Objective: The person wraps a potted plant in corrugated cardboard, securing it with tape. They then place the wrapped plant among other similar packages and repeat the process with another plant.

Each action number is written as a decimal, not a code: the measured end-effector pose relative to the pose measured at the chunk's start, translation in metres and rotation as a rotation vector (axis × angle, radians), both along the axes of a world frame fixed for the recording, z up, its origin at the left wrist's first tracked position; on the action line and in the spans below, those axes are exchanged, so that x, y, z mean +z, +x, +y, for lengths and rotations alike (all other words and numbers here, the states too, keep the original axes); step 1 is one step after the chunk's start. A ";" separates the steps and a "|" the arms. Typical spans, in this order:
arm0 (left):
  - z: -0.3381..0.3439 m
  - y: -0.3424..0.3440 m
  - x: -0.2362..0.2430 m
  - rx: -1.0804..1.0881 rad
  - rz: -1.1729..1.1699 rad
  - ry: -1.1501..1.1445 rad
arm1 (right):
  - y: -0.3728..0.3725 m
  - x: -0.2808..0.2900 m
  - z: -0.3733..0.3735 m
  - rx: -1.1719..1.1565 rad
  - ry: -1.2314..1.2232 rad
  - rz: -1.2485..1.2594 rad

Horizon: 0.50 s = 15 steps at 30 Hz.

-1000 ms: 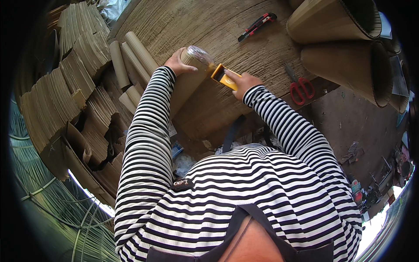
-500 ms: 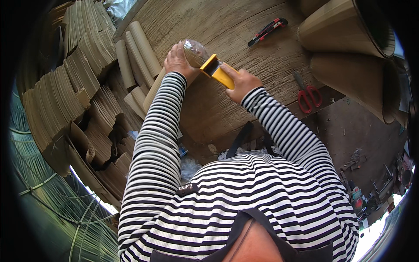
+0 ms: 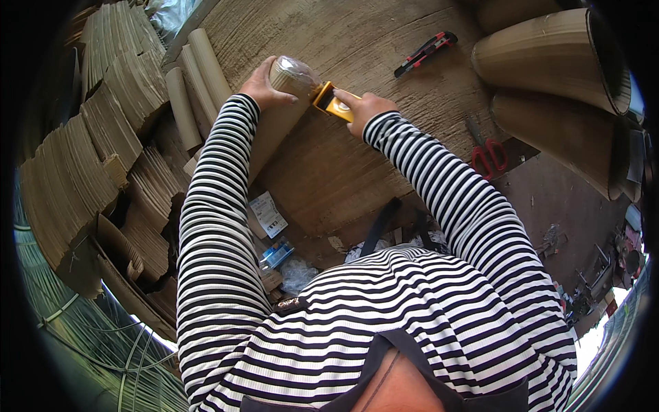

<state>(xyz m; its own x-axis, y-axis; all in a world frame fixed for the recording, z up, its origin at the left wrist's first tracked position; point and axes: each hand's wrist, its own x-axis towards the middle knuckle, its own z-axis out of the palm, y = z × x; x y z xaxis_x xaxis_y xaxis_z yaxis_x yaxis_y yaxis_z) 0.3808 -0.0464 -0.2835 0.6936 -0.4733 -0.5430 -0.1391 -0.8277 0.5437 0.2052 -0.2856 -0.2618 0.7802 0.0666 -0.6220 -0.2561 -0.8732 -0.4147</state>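
The person's shirt is knitted-looking, with narrow black and white stripes. Its dark, plain collar opens in a V, broad flaps spreading to either side. Inside the collar's opening runs what looks like a thin dark cord. Forward and left of the collar sits a small black patch with pale marks. Left sleeve and right sleeve, ahead of the collar, are long, ringed by matching stripes.

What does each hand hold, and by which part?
The left hand grips a brown cardboard tube near its far end. The right hand grips a boxy yellow tape dispenser by the end away from the tube.
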 end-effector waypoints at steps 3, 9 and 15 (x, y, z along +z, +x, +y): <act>0.005 0.015 -0.004 0.032 0.124 -0.033 | -0.002 -0.004 0.004 -0.051 0.012 -0.069; -0.010 -0.041 -0.024 0.061 0.446 -0.298 | -0.096 0.008 -0.038 -0.112 0.065 -0.278; -0.086 -0.159 -0.046 -0.100 0.665 -0.394 | -0.233 0.052 -0.087 -0.186 -0.029 -0.200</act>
<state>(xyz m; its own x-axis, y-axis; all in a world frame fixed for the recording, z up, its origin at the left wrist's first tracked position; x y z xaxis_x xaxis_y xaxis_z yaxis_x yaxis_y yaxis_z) 0.2219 -0.1323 -0.3297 0.2254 -0.7609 -0.6084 0.2552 -0.5566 0.7906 -0.0276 -0.3721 -0.2101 0.8849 -0.1045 -0.4540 -0.3284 -0.8312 -0.4487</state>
